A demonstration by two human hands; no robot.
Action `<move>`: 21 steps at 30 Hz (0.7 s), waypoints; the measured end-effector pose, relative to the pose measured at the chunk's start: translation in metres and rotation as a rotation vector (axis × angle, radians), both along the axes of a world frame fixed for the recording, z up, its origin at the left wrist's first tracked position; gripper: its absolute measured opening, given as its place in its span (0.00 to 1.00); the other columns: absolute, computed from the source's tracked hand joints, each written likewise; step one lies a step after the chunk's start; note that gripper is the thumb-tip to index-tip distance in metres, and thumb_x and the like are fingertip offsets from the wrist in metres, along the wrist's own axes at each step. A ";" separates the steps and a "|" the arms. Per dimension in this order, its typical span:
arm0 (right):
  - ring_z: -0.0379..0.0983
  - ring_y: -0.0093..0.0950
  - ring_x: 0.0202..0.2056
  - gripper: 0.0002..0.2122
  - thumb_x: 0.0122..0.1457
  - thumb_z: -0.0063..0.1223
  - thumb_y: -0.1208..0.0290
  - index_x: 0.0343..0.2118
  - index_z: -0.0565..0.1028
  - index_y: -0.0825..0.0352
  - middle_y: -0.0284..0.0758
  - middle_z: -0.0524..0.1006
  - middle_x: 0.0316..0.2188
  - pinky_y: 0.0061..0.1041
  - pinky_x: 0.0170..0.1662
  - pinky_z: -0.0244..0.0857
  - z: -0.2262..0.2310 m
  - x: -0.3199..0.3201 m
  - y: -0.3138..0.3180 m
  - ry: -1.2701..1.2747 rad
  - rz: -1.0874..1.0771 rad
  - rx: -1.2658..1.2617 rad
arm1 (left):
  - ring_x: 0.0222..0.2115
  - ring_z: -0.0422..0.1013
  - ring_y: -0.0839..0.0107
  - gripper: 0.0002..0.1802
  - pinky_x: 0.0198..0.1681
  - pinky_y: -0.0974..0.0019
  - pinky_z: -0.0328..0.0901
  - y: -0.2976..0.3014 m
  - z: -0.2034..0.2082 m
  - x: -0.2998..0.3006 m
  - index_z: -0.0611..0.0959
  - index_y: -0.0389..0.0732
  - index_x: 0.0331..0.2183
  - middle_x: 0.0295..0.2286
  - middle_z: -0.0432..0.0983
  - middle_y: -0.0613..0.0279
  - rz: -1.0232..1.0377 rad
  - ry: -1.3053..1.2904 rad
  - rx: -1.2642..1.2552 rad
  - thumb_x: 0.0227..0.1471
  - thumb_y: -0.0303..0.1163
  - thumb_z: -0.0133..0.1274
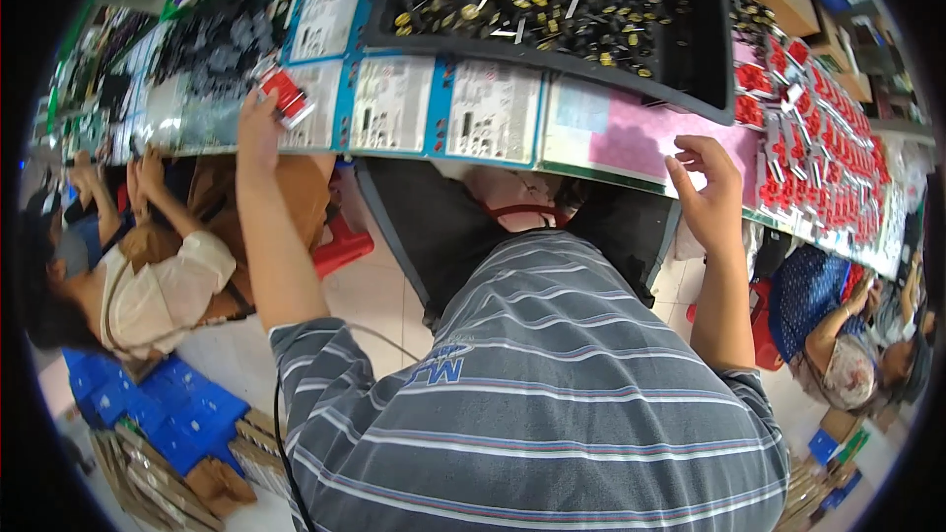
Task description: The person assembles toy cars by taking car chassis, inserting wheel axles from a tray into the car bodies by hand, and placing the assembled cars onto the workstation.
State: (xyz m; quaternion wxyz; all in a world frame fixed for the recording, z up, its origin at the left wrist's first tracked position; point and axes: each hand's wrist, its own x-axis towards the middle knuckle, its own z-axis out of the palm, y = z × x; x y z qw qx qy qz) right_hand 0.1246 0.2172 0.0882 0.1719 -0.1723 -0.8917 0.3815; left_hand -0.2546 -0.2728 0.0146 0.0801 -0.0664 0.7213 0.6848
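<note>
At the table's front edge on the left, my left hand is closed on a small red and silver part, gripping it between thumb and fingers. My right hand hovers over the front edge on the right, its fingers apart and slightly bent, with nothing in it. Beyond both hands lies a large black tray of loose, small black and gold-coloured pieces. Many red and silver parts stand in rows to the right of my right hand. A heap of small dark pieces lies past my left hand.
Printed sheets with blue borders cover the table in front of the tray, and a pink sheet lies to their right. Co-workers sit at the left and right. A red stool and blue crates are on the floor.
</note>
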 end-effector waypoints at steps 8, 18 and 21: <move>0.77 0.35 0.35 0.15 0.54 0.64 0.69 0.41 0.78 0.72 0.43 0.79 0.35 0.30 0.41 0.71 0.020 0.014 0.098 -0.113 -0.357 0.303 | 0.30 0.72 0.73 0.29 0.28 0.69 0.67 -0.011 0.010 -0.027 0.76 0.44 0.55 0.37 0.77 0.64 -0.110 -0.046 -0.682 0.62 0.55 0.47; 0.65 0.43 0.52 0.25 0.47 0.61 0.81 0.52 0.75 0.62 0.39 0.69 0.53 0.40 0.52 0.64 -0.021 -0.010 0.150 -0.383 -0.097 0.800 | 0.45 0.72 0.60 0.27 0.50 0.61 0.65 0.054 0.065 0.068 0.74 0.31 0.53 0.45 0.74 0.46 -0.112 0.484 -0.983 0.63 0.43 0.51; 0.66 0.42 0.52 0.22 0.46 0.61 0.82 0.48 0.76 0.65 0.40 0.71 0.50 0.38 0.53 0.64 -0.011 -0.012 0.153 -0.346 -0.035 0.711 | 0.37 0.72 0.69 0.19 0.43 0.66 0.67 0.097 0.051 0.112 0.78 0.33 0.50 0.40 0.77 0.55 -0.119 0.508 -0.684 0.63 0.36 0.51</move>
